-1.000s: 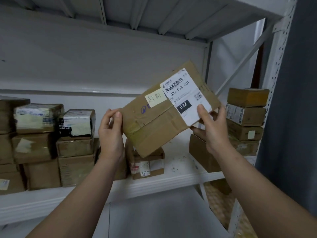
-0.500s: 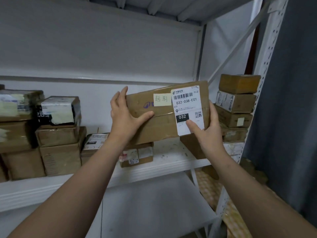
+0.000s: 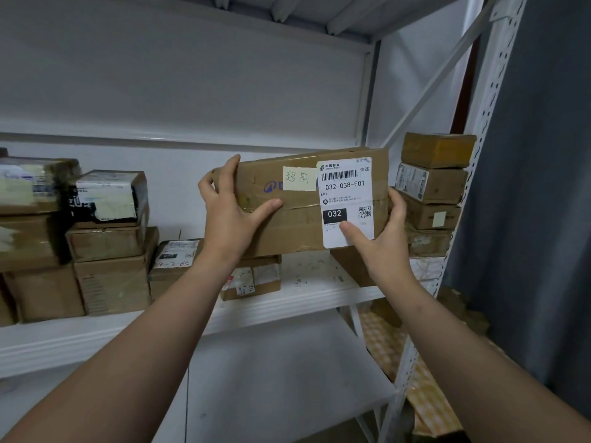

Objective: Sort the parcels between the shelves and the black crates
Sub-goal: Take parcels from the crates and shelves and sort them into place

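I hold a flat brown cardboard parcel (image 3: 294, 219) upright in front of the white shelf (image 3: 287, 306), its face toward me. It carries a white shipping label reading 032-038-E01 and a pale yellow handwritten note. My left hand (image 3: 228, 215) grips its left end, thumb across the front and fingers over the top edge. My right hand (image 3: 382, 238) grips the lower right corner, thumb pressed on the label. No black crates are in view.
Stacked cardboard parcels (image 3: 105, 241) fill the shelf's left side. A small taped box (image 3: 252, 278) sits under the held parcel. Another stack of boxes (image 3: 431, 190) stands at the right by the perforated upright (image 3: 489, 139). A grey curtain (image 3: 543, 203) hangs at the far right.
The parcel has turned from tilted to level with the label facing me. My left hand shifted from the edge to a grip with the thumb across the front.
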